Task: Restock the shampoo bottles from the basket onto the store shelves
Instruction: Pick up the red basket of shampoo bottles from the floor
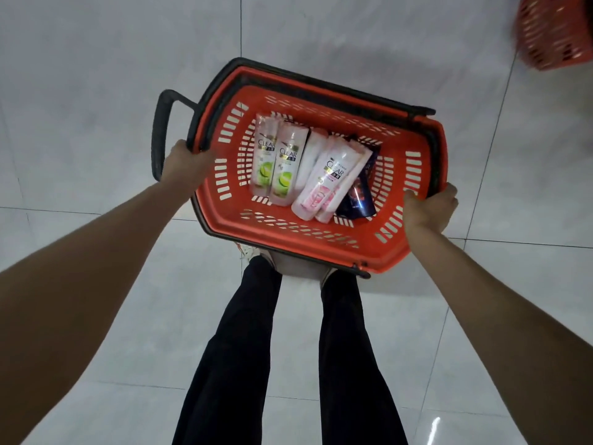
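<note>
I hold a red plastic basket (288,232) with black handles in front of me, above the floor. My left hand (187,162) grips its left rim by the black handle, and my right hand (430,208) grips its right rim. Inside lie several shampoo bottles: two white ones with green labels (274,162), pink-labelled ones (324,178) beside them, and a dark blue one (359,194) at the right, partly covered. No store shelves are in view.
Pale glossy floor tiles (96,91) spread all around. A second red basket (555,30) shows at the top right corner. My legs in black trousers (288,364) stand directly beneath the basket.
</note>
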A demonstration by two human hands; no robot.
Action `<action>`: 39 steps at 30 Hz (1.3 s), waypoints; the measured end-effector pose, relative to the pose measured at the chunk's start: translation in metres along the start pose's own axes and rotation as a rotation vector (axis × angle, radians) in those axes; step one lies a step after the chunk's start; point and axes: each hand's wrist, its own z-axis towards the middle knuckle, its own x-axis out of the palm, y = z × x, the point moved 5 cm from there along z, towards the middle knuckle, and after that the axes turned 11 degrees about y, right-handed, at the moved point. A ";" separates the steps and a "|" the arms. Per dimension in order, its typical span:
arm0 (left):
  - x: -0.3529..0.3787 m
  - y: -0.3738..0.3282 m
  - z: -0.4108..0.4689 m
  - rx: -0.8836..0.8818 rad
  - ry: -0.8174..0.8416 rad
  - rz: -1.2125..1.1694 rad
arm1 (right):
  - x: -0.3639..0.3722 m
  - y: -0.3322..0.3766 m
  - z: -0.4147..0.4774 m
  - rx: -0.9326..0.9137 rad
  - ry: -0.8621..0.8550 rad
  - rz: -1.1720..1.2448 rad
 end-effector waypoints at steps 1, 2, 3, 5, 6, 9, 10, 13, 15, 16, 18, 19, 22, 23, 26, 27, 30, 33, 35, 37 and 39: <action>0.000 -0.002 0.003 -0.023 0.011 0.028 | -0.001 0.000 0.004 0.028 0.012 0.038; -0.001 -0.004 0.006 -0.047 0.012 0.094 | -0.001 -0.001 0.008 0.056 0.034 0.071; -0.004 -0.009 0.003 -0.078 0.010 0.187 | -0.003 -0.001 0.009 0.077 0.057 0.095; -0.008 -0.022 0.001 -0.136 -0.015 0.424 | -0.009 0.000 0.013 0.109 0.085 0.093; -0.010 -0.025 0.001 -0.150 -0.037 0.498 | -0.009 -0.001 0.013 0.116 0.090 0.084; -0.008 -0.027 0.009 -0.075 0.005 0.290 | -0.012 0.001 0.015 0.128 0.105 0.050; -0.007 -0.024 0.012 -0.063 0.038 0.120 | -0.014 0.002 0.014 0.136 0.106 0.041; -0.009 -0.016 0.013 -0.057 0.108 -0.158 | -0.019 0.003 0.014 0.156 0.120 -0.001; -0.009 -0.013 0.015 -0.079 0.185 -0.213 | -0.024 0.004 0.015 0.173 0.143 -0.006; -0.013 -0.012 0.012 -0.101 0.229 -0.232 | -0.026 0.006 0.011 0.177 0.157 -0.007; -0.011 -0.008 0.009 -0.122 0.298 -0.246 | -0.030 0.005 0.008 0.190 0.173 -0.018; -0.014 -0.003 0.005 -0.128 0.308 -0.245 | -0.031 0.006 0.002 0.184 0.171 -0.019; -0.020 0.012 -0.010 -0.104 0.342 -0.210 | -0.038 0.006 -0.015 0.178 0.173 -0.066; -0.027 0.020 -0.018 -0.101 0.368 -0.211 | -0.043 0.010 -0.022 0.160 0.186 -0.081; -0.052 0.043 -0.048 -0.125 0.403 -0.212 | -0.059 0.030 -0.049 0.100 0.263 -0.098; -0.050 0.053 -0.051 -0.143 0.414 -0.225 | -0.061 0.030 -0.052 0.093 0.276 -0.110; -0.084 0.079 -0.094 -0.177 0.387 -0.263 | -0.076 0.062 -0.098 0.028 0.326 -0.168; -0.125 0.104 -0.148 -0.181 0.356 -0.297 | -0.095 0.097 -0.154 -0.081 0.375 -0.230; -0.170 0.128 -0.202 -0.185 0.325 -0.338 | -0.109 0.133 -0.212 -0.179 0.411 -0.322; -0.191 0.148 -0.231 -0.183 0.298 -0.362 | -0.114 0.152 -0.246 -0.229 0.391 -0.367; -0.210 0.161 -0.257 -0.175 0.277 -0.383 | -0.120 0.172 -0.276 -0.222 0.392 -0.412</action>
